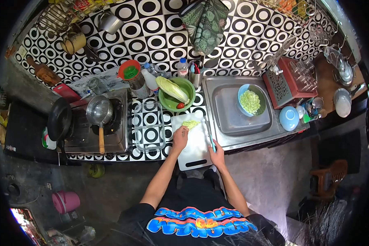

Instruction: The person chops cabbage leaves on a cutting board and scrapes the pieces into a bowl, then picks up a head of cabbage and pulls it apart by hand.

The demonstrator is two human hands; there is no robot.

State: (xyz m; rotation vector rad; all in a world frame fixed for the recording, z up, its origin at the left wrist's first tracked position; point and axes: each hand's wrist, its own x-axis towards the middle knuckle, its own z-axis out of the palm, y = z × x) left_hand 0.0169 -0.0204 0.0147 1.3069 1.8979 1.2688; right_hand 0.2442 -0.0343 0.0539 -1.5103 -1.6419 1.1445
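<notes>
On a white cutting board (194, 149) lies a small heap of pale green cut cabbage (191, 123). My left hand (180, 139) has its fingers bent together at the near left edge of that cabbage, pinching it; the fingertips are partly hidden. At the board's right edge my right hand (217, 153) is closed around the light blue handle of a knife (212, 141), its blade pointing away from me. Just beyond the board, a green bowl (165, 102) holds a napa cabbage (172, 90) and a red tomato (180, 105).
Right of the board is a steel sink (221, 119) with a blue bowl (241, 107) of shredded cabbage (250, 102). To the left stand a glass dish (149, 143) and a stove with a saucepan (99, 110). Bottles and a utensil holder (196, 78) line the wall.
</notes>
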